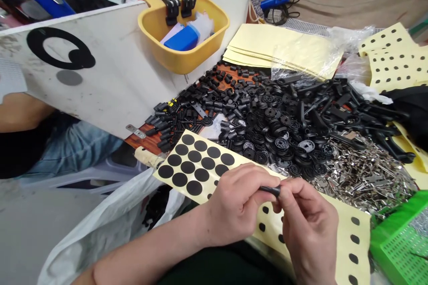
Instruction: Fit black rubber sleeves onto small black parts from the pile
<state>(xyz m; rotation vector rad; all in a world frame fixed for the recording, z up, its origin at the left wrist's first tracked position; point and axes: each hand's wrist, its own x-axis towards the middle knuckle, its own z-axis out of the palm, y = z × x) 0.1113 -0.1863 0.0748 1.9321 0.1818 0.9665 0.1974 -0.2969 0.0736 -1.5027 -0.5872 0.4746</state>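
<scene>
A small black cylindrical part sits between my two hands, pinched from both sides. My left hand has its thumb and forefinger closed on the left end. The fingertips of my right hand close round the other end and hide it. Under both hands lies a yellow backing sheet carrying large black round stickers at its left and smaller black dots at its right. Just beyond the sheet is a heap of black plastic wheels.
Silvery metal pieces and black lever-like parts are heaped at the right. A green basket stands front right. The yellow bin hangs on a white partition; another person's arm shows beyond it. Yellow sheets lie behind.
</scene>
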